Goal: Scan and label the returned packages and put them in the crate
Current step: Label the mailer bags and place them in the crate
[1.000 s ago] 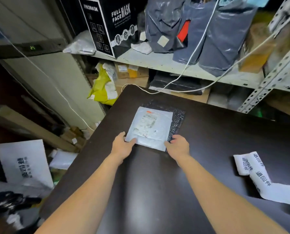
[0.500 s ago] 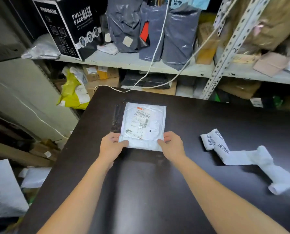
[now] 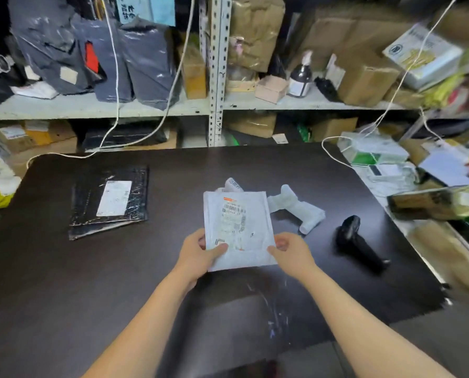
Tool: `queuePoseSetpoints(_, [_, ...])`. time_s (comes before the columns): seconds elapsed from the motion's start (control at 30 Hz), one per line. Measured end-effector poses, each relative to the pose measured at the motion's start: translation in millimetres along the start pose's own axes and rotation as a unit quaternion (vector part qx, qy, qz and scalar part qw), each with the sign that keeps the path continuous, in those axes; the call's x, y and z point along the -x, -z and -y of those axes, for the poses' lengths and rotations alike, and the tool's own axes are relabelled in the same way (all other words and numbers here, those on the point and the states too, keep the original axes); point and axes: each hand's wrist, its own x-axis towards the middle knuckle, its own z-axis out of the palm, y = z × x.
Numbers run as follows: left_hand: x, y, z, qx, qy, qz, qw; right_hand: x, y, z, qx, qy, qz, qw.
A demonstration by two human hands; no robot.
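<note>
A white padded mailer [image 3: 238,233] is held by both hands over the middle of a dark table [image 3: 64,282], its printed shipping label turned up toward the camera. The near left corner is gripped by the left hand [image 3: 197,253], with the thumb laid on top and the fingers curled beneath. The near right edge is pinched by the right hand [image 3: 292,253].

Just beyond the mailer, a curled strip of white labels [image 3: 307,211] is seen lying on the table, partly covered by the mailer's far edge. A black handheld barcode scanner [image 3: 358,244] is laid on its side to the right, apart from the hands. To the far left, a black plastic mailer [image 3: 88,205] bearing a white label is left flat on the table.

The metal shelving [image 3: 217,77] behind is packed with grey poly bags [image 3: 143,58], cardboard boxes [image 3: 364,77] and a pump bottle [image 3: 300,77]. White cables [image 3: 116,77] are draped down in front of it to the table's far edge.
</note>
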Motion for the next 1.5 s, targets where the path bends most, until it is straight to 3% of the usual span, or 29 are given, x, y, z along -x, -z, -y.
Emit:
queuePoseSetpoints(0.23, [14.4, -106.1, 37.6, -0.038, 0.033, -0.055, 0.997, -12.0, 60.3, -93.7, -0.029, -0.037, 0.023, 0.999])
queuePoseSetpoints(0.3, [20.0, -127.1, 45.8, -0.049, 0.038, -0.078, 0.995, -19.2, 83.4, -112.3, -0.014, -0.014, -0.018, 1.0])
queuePoseSetpoints(0.4, [25.7, -149.3, 50.3, -0.081, 0.038, -0.126, 0.988, -33.3, 119.3, -132.6, 0.012, 0.007, -0.144, 0.989])
queuePoseSetpoints(0.47, [29.1, -158.1, 50.2, -0.125, 0.034, -0.164, 0.978, -43.6, 136.7, -144.5, 0.105, 0.0, -0.192, 0.976])
queuePoseSetpoints(0.6, [37.5, -169.5, 45.4, -0.173, 0.024, -0.224, 0.959, -61.0, 153.4, -163.4, 0.253, -0.073, -0.111, 0.958])
queuePoseSetpoints(0.8, [42.6, -170.6, 37.5, -0.19, -0.002, -0.244, 0.951, -84.0, 159.7, -162.1, 0.362, -0.046, -0.043, 0.93])
queuePoseSetpoints(0.87, [42.2, -168.5, 35.1, -0.19, -0.014, -0.246, 0.95, -84.3, 158.2, -154.5, 0.349, -0.032, -0.063, 0.934])
queuePoseSetpoints(0.97, [38.1, -163.1, 29.2, -0.195, -0.026, -0.252, 0.947, -78.7, 160.2, -137.7, 0.236, 0.026, -0.081, 0.968])
queuePoseSetpoints(1.03, [34.7, -157.9, 25.5, -0.189, -0.035, -0.258, 0.947, -72.6, 162.4, -121.4, 0.14, 0.068, -0.017, 0.988])
queuePoseSetpoints(1.13, [28.7, -148.1, 20.3, -0.185, -0.049, -0.265, 0.945, -60.7, 164.2, -97.6, 0.066, 0.129, 0.095, 0.985])
queuePoseSetpoints(1.33, [16.7, -127.5, 18.1, -0.196, -0.063, -0.257, 0.944, -50.3, 167.8, -72.9, 0.089, 0.195, 0.119, 0.97])
queuePoseSetpoints(1.5, [9.9, -117.7, 22.6, -0.197, -0.065, -0.248, 0.946, -45.2, 168.1, -67.6, 0.123, 0.195, 0.105, 0.967])
